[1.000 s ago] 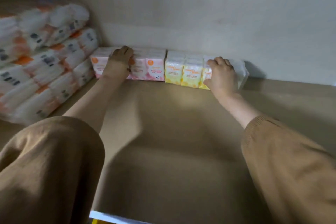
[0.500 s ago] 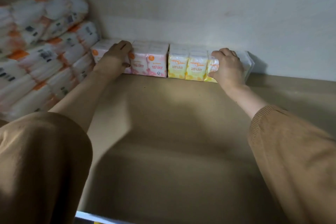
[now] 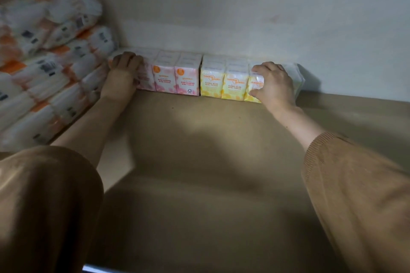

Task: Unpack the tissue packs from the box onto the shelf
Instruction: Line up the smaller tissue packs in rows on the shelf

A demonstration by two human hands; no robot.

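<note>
Now, left hand (image 3: 121, 75) gripping pink packs (image 3: 177, 82), right hand (image 3: 275, 86) gripping yellow packs (image 3: 224, 84)

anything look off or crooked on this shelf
Nothing serious. The pink pack and yellow pack stand side by side in one row at the back wall, gripped by the left hand and right hand. Only the stacked packs at left slump unevenly.

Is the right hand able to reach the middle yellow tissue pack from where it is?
Probably yes: the right hand grips the end yellow pack beside the middle yellow pack, whose front is uncovered.
</note>
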